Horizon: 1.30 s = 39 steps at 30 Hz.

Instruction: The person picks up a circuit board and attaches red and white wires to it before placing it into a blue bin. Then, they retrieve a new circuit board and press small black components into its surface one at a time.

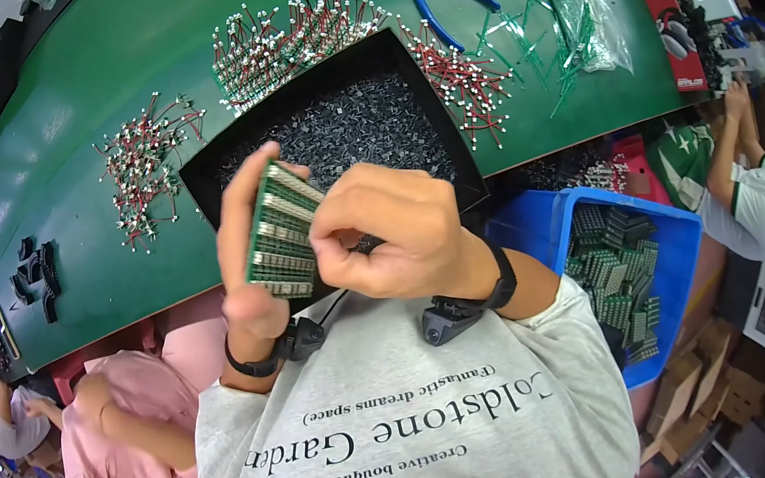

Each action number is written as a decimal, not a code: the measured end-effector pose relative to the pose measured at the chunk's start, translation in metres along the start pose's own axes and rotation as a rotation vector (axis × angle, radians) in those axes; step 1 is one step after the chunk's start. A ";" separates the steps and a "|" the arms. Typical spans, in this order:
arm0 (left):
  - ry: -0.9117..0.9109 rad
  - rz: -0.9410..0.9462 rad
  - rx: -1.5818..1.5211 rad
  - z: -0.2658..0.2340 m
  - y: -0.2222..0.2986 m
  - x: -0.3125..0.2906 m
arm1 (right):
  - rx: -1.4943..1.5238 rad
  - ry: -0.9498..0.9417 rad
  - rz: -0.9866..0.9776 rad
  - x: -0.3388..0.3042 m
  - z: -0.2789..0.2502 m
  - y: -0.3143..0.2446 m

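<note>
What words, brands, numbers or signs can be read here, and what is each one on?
I won't copy out any wording, but this is where print shows:
Grey T-shirt: three lines of dark lettering, upside down in the picture, large enough to read.
Red box with a headphone picture: small pale print, too blurred to read reliably.
Green board panel in the left hand: any markings are too small to read.

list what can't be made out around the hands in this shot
All in the head view:
Anything pinched by the right fingers: hidden by their own curl.
Back of the green board: turned away, toward the left fingers.
Near part of the black tray: mostly hidden behind fingers and board.
Single dark pieces in it: too small for exact shape.
</note>
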State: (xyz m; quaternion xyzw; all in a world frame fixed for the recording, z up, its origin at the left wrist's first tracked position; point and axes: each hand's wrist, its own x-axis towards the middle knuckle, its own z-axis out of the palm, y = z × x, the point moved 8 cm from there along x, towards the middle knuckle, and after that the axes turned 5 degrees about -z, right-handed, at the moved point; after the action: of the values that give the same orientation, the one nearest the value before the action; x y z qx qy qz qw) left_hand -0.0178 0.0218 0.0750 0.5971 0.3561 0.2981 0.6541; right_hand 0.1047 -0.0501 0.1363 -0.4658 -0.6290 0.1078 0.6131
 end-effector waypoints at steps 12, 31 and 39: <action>-0.045 0.047 0.064 0.005 0.004 0.000 | 0.031 0.043 -0.019 0.000 0.010 0.002; -0.015 0.051 -0.042 0.001 0.003 -0.001 | 0.079 -0.035 0.113 -0.006 0.010 0.010; 0.046 0.084 -0.143 -0.004 0.010 0.002 | 0.043 -0.028 0.127 -0.006 0.010 0.014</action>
State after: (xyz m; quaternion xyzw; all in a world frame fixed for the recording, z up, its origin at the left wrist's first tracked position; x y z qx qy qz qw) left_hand -0.0194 0.0268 0.0850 0.5563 0.3237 0.3634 0.6735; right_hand 0.1013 -0.0420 0.1204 -0.4900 -0.6040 0.1666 0.6060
